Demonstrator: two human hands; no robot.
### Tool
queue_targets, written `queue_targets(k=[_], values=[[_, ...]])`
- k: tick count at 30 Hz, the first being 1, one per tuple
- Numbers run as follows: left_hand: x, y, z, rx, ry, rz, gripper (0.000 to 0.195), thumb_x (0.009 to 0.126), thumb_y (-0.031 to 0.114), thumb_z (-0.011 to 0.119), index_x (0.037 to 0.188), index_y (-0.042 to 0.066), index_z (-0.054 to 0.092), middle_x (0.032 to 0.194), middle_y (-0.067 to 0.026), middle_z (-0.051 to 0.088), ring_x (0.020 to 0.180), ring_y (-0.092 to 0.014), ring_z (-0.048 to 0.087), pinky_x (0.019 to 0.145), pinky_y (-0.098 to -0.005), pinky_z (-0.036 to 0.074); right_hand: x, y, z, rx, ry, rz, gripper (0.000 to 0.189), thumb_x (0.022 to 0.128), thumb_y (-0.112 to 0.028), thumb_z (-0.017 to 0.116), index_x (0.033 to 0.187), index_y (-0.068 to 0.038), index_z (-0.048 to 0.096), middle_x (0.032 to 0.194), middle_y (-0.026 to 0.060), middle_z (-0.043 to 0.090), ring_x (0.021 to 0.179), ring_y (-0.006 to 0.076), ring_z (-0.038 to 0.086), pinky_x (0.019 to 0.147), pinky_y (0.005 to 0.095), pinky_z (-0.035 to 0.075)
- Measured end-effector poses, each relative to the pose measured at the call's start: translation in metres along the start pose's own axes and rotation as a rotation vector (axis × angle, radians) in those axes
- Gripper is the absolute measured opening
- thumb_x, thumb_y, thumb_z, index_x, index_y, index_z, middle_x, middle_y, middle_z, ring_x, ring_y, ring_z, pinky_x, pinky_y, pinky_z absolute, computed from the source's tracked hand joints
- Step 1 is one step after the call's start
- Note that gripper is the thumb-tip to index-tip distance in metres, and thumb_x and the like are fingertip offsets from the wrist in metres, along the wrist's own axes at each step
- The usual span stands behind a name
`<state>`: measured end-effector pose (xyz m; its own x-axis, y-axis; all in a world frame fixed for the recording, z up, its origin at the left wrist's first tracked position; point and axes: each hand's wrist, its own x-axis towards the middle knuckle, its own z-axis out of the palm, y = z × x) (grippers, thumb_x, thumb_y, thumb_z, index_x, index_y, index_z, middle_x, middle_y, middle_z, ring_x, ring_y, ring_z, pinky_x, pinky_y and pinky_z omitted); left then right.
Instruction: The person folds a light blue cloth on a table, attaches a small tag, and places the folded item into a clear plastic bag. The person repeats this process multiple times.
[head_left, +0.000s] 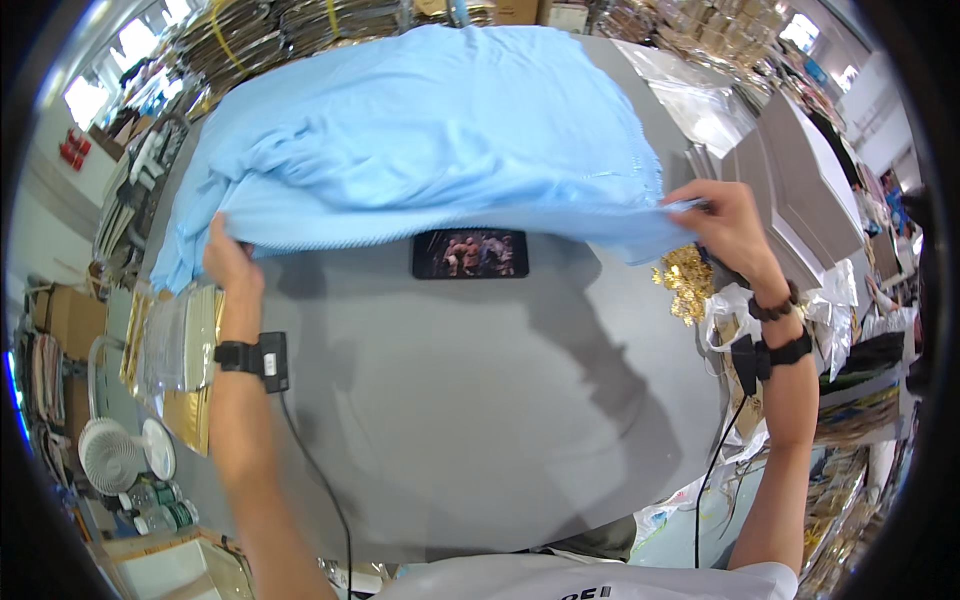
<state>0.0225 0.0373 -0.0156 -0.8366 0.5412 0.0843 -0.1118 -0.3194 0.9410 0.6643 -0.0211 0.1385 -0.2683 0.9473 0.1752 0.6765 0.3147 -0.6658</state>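
A large piece of light blue fabric (450, 135) with stitched edges lies rumpled over the far half of the grey table (450, 390). My left hand (234, 251) pinches its near edge at the left. At the right, my right hand (716, 217) grips the corner of the same edge, which is stretched between both hands and slightly blurred. Just below this edge a smartphone (471, 255) lies flat with a picture on its screen, its top side close against or under the fabric.
Gold metallic tags (685, 283) and a stack of white cards or boards (795, 180) are at the right. Clear plastic bags (180, 337) lie at the left, above a white fan (112, 454) and plastic bottles (166, 517). Cables run from both wrist devices.
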Motion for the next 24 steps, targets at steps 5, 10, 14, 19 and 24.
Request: queue_targets(k=[5, 10, 14, 19, 24], values=[[0.056, 0.057, 0.042, 0.580, -0.338, -0.117, 0.034, 0.101, 0.033, 0.072, 0.103, -0.001, 0.072, 0.091, -0.0115, 0.074, 0.070, -0.021, 0.069, 0.063, -0.0328, 0.054, 0.092, -0.005, 0.001, -0.225, -0.219, 0.112, 0.016, 0.093, -0.016, 0.078, 0.103, -0.005, 0.082, 0.080, 0.0089, 0.075, 0.070, 0.0130, 0.068, 0.063, 0.0335, 0.052], [0.044, 0.108, 0.110, 0.240, -0.334, 0.091, 0.036, 0.107, 0.021, 0.062, 0.112, -0.015, 0.064, 0.101, -0.0204, 0.073, 0.084, -0.030, 0.077, 0.080, -0.0397, 0.065, 0.150, 0.021, -0.042, -0.285, 0.924, -0.322, 0.021, 0.099, -0.031, 0.074, 0.106, -0.013, 0.084, 0.092, 0.0139, 0.078, 0.082, 0.0287, 0.074, 0.071, 0.0382, 0.055], [-0.036, 0.081, 0.094, -0.060, -0.385, -0.152, 0.033, 0.105, 0.008, 0.057, 0.127, -0.017, 0.055, 0.120, -0.0272, 0.068, 0.095, -0.036, 0.076, 0.082, -0.0447, 0.065, 0.093, 0.052, -0.009, -0.236, 0.630, -0.189, 0.020, 0.094, -0.017, 0.078, 0.112, -0.011, 0.082, 0.111, 0.0124, 0.079, 0.096, 0.0263, 0.074, 0.083, 0.0355, 0.057], [-0.080, 0.074, 0.037, -0.387, -0.055, -0.251, 0.035, 0.102, 0.006, 0.061, 0.134, -0.007, 0.056, 0.135, -0.0221, 0.063, 0.115, -0.034, 0.069, 0.092, -0.0473, 0.062, -0.053, 0.072, -0.003, 0.018, 0.557, -0.185, 0.026, 0.100, 0.002, 0.065, 0.124, -0.001, 0.076, 0.117, 0.0075, 0.077, 0.106, 0.0139, 0.070, 0.095, 0.0272, 0.053], [-0.062, 0.072, -0.018, -0.500, 0.024, -0.286, 0.038, 0.101, 0.009, 0.063, 0.135, -0.005, 0.057, 0.137, -0.0192, 0.064, 0.122, -0.032, 0.066, 0.102, -0.0493, 0.056, -0.115, 0.109, -0.029, 0.215, 0.860, -0.065, 0.025, 0.107, -0.014, 0.068, 0.126, 0.000, 0.077, 0.109, 0.0036, 0.076, 0.101, 0.0098, 0.065, 0.093, 0.0257, 0.052]])
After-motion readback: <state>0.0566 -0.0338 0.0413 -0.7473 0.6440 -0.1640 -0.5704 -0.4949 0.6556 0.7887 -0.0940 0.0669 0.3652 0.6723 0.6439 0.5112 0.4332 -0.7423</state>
